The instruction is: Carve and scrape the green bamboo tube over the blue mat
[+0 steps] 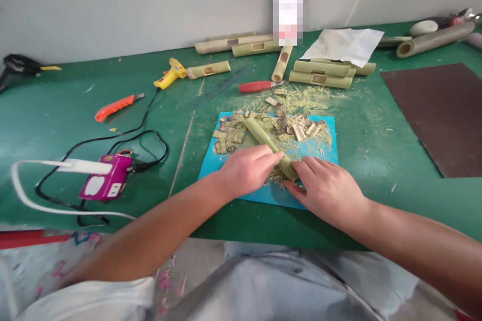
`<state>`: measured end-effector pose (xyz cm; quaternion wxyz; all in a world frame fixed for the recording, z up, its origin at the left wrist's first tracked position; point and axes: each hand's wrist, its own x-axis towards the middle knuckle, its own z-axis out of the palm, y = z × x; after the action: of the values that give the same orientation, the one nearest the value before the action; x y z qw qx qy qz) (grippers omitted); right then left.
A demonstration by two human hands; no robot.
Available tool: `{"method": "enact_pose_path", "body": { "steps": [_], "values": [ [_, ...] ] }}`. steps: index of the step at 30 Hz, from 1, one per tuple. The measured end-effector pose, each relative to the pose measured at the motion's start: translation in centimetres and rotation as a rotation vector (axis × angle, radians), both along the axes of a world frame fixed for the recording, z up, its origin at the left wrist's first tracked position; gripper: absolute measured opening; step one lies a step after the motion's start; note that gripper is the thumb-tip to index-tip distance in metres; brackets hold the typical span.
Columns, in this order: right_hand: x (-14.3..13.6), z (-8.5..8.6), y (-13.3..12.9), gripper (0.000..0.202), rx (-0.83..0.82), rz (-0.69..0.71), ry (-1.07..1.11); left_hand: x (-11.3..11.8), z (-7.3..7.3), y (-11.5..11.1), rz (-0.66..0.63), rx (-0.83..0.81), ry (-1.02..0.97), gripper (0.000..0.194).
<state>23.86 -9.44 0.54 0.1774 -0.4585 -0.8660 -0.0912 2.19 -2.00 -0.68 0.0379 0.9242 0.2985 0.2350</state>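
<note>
A green bamboo tube point(260, 133) lies slantwise over a blue mat point(209, 163). My left hand point(251, 168) is closed around the tube near its middle, fingertips pressed on its upper side. At the tube's near end, my right hand point(324, 185) grips it with bent fingers and the thumb below. Bamboo chips point(299, 131) and shavings cover the far part of the mat. Behind the mat lies a red-handled knife point(258, 87). Whether a small tool sits between my fingers is too small to tell.
Cut bamboo tubes point(320, 78) lie at the back, some under white paper point(342, 45). Leftward are a yellow glue gun point(170, 75), an orange cutter point(116, 107), a purple power strip point(109, 178) and looping cords. A dark brown sheet point(440, 115) is at right.
</note>
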Motion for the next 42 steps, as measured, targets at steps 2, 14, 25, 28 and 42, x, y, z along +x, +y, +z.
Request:
{"method": "enact_pose_path", "body": {
  "steps": [2, 14, 25, 28, 42],
  "values": [
    [0.1, -0.1, 0.0, 0.026, 0.003, -0.005, 0.009, 0.0, 0.0, -0.1, 0.078, 0.046, -0.027, 0.026],
    [0.1, -0.1, 0.0, 0.026, 0.000, -0.002, -0.015, -0.4, -0.1, 0.5, 0.047, 0.057, -0.024, 0.026],
    [0.1, -0.2, 0.0, 0.028, 0.006, -0.007, -0.020, -0.7, -0.2, 0.4, 0.055, 0.045, -0.026, 0.028],
    [0.1, -0.2, -0.1, 0.028, -0.006, -0.024, -0.024, -0.9, -0.3, 0.8, 0.147, 0.083, -0.059, 0.028],
    [0.1, -0.2, 0.0, 0.029, 0.025, -0.012, -0.024, -0.5, 0.0, 1.3, 0.050, 0.051, -0.088, 0.026]
  ]
}}
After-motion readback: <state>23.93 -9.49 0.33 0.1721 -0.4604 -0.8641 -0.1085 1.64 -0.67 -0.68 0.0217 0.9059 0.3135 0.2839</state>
